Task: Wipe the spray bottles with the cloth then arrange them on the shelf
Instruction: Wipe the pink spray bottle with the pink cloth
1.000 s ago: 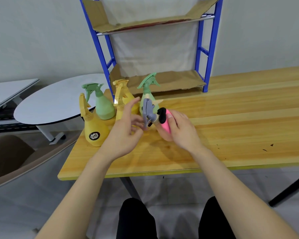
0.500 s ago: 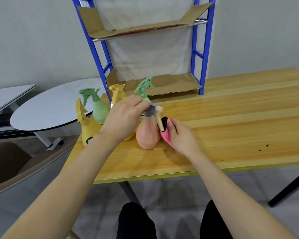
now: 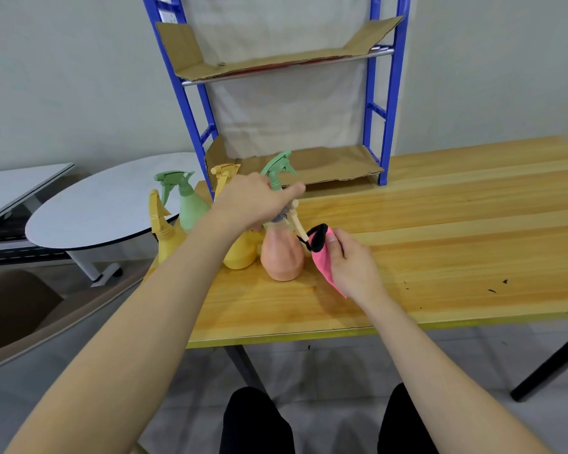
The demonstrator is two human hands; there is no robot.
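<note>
- Spray bottles, head view, five in a cluster at the near left corner of the wooden table (image 3: 440,204), none on the shelf.
- Orange spray bottle (image 3: 282,253): upright on the table, rightmost and nearest of the cluster; pale trigger slants down to the right.
- Left hand (image 3: 253,201): over the orange bottle's spray head, fingers curled around it in a closed grasp, index finger pointing right.
- Right hand (image 3: 351,260): just right of the orange bottle, fingers and thumb pinched shut on the cloth.
- Pink cloth (image 3: 322,257): bunched in the right hand, with a black edge at the top; top end touches or nearly touches the orange bottle's trigger tip; which, cannot be told.
- Yellow bottle (image 3: 241,253): touching or just left of the orange one, mostly hidden by the left forearm.
- Second yellow bottle (image 3: 166,237): at the left table edge, nozzle upward.
- Light green bottle (image 3: 187,208): behind the yellow pair, far left.
- Green spray head (image 3: 277,167): shows above the left hand; its body is hidden.
- Blue shelf rack (image 3: 386,103): standing at the far side of the table, behind the bottles; two levels lined with cardboard (image 3: 325,165), both bare.
- Oval white table (image 3: 105,204): left, beyond the wooden table.
</note>
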